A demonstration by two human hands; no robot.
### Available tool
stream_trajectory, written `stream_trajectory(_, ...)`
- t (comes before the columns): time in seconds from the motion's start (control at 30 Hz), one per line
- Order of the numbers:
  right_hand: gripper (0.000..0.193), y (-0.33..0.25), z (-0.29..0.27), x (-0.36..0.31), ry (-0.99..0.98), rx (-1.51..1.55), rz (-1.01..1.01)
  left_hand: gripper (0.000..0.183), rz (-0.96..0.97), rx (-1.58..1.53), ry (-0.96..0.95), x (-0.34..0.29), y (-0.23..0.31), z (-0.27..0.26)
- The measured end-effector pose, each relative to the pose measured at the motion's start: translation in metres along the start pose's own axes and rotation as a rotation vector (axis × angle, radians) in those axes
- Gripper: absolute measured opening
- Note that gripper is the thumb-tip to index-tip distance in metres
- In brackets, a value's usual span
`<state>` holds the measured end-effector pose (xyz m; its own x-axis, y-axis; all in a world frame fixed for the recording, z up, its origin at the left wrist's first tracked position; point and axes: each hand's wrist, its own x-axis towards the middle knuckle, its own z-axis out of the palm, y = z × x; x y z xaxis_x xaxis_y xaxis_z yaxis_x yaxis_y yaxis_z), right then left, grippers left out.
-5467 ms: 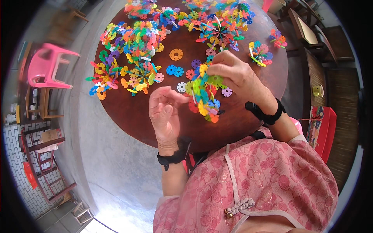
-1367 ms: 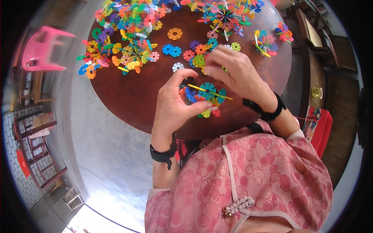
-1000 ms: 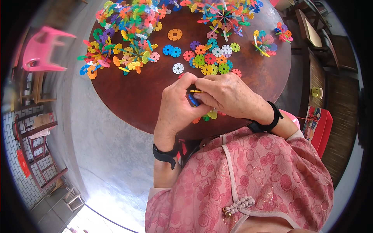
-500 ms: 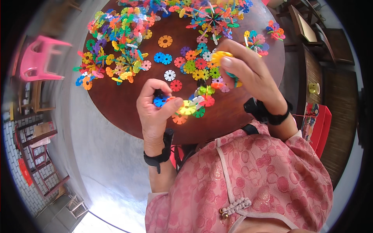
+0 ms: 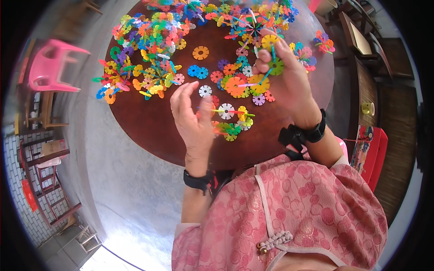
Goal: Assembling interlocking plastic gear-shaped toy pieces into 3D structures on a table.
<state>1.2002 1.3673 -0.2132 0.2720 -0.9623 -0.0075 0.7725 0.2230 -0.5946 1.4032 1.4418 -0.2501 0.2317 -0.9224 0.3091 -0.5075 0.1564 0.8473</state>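
My right hand (image 5: pixel 291 79) grips a chain of notched plastic discs (image 5: pixel 260 85) above the table's near right part. Yellow, green and orange discs face outward in it, joined by edge-on blue and purple ones. To the left, my left hand (image 5: pixel 194 122) is raised with thumb and fingers apart. Right beside its thumb is a joined cluster of discs (image 5: pixel 226 111) with white, yellow, green and red pieces; its left end is partly hidden behind the hand. A loose white disc (image 5: pixel 205 91) lies just past the left fingertips, a red one partly covered near it.
Large built clusters of discs (image 5: pixel 158 40) crowd the far left of the round brown table (image 5: pixel 153 131); others stand at the far right (image 5: pixel 253 27). An orange disc (image 5: pixel 200 53) and joined blue discs (image 5: pixel 197 71) lie mid-table. A pink stool (image 5: pixel 47 67) stands left.
My left fingers have spread from the cluster they pinched. My right hand has turned and lifted, bringing its disc chain into fuller view. The view has shifted slightly.
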Motion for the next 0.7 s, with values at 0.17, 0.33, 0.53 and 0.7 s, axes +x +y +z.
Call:
stream_trajectory(0.17, 0.026, 0.038, 0.026, -0.021, 0.116, 0.076, 0.201, 0.057, 0.401, 0.174, -0.136, -0.003, 0.041, 0.007)
stream_trajectory(0.33, 0.022, 0.038, 0.03, -0.021, 0.033, -0.155, 0.245, 0.038, 0.077, -0.144, -0.135, -0.004, 0.043, -0.006)
stream_trajectory(0.53, 0.021, 0.001, 0.024, -0.022, -0.429, -1.385, -0.259, 0.018, -0.153, -0.352, -0.245, -0.003, 0.051, -0.024)
stream_trajectory(0.7, 0.021, -0.003, 0.038, -0.03, -0.591, -1.569, -0.597, 0.012, -0.098, -0.196, -0.388, -0.001, 0.066, -0.026)
